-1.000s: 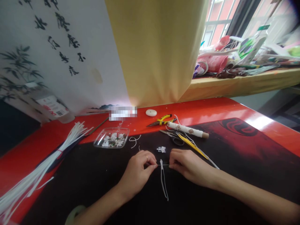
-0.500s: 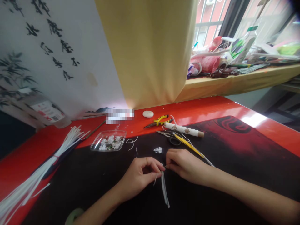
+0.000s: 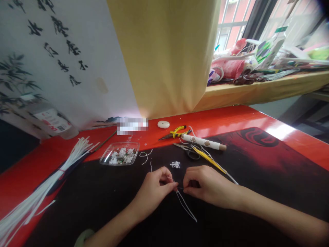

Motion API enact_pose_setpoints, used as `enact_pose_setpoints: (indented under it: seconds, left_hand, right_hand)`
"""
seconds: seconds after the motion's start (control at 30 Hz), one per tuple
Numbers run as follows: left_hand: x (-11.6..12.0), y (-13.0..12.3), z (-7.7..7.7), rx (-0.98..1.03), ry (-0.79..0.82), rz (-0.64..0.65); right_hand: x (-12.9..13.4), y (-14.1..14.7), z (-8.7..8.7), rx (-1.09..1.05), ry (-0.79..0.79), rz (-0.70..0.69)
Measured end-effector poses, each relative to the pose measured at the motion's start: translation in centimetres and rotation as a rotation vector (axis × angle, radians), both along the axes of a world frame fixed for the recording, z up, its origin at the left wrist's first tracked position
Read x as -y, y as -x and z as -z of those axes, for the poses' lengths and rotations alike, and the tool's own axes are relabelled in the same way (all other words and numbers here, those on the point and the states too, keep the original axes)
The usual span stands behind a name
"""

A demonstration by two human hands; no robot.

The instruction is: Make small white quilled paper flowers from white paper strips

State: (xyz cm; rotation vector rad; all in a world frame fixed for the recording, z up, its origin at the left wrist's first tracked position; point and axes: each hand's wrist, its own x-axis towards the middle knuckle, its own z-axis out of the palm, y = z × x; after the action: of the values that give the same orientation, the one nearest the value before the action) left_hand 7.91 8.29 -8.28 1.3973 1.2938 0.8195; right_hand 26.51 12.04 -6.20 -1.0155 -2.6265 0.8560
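My left hand [image 3: 160, 185] is closed in a pinch on a thin white cord [image 3: 186, 207], whose two strands hang below the fingertips over the black mat [image 3: 108, 206]. A short stretch of thread runs from there to my right hand [image 3: 203, 183], its thumb and forefinger pinched on the end. Whatever else sits inside the left fingers is hidden. Just beyond the hands lies a small white knotted flower [image 3: 175, 165]. A loose curl of white cord [image 3: 145, 157] lies farther left, by a clear dish [image 3: 102, 160] of several white flowers.
Behind my right hand lie scissors [image 3: 194, 155], yellow tweezers [image 3: 208, 158], a white cord-wound stick [image 3: 203, 141] and yellow-handled pliers [image 3: 177, 131]. A white oval object [image 3: 163, 124] is at the back. A bundle of white cords [image 3: 61, 171] and a plastic bottle [image 3: 50, 118] are at left.
The hanging strands have swung right and spread into a loop. My hands have drawn slightly apart, showing the thread between them. The view has shifted slightly.
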Motion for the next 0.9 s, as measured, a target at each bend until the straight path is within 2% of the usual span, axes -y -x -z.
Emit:
enact_pose_setpoints:
  seconds: [0.2, 0.37, 0.57, 0.67, 0.8, 0.9]
  left_hand:
    - [0.0, 0.1, -0.4, -0.052, -0.005, -0.005]
    - [0.3, 0.0, -0.5, -0.087, -0.006, 0.013]
    - [0.5, 0.0, -0.6, -0.170, -0.113, 0.041]
    - [0.4, 0.1, -0.7, -0.161, -0.099, 0.065]
    - [0.4, 0.1, -0.7, -0.133, -0.066, 0.065]
    - [0.3, 0.2, -0.7, -0.110, -0.049, 0.065]
  right_hand:
    - [0.3, 0.1, -0.8, -0.012, 0.055, 0.002]
    - [0.4, 0.7, -0.9, -0.059, 0.097, 0.082]
    - [0.3, 1.2, -1.3, -0.179, 0.178, 0.131]
    - [0.0, 1.0, -0.9, -0.161, 0.112, 0.127]
    - [-0.2, 0.8, 0.1, -0.059, 0.005, 0.023]
    - [-0.2, 0.7, 0.5, -0.045, -0.025, 0.016]
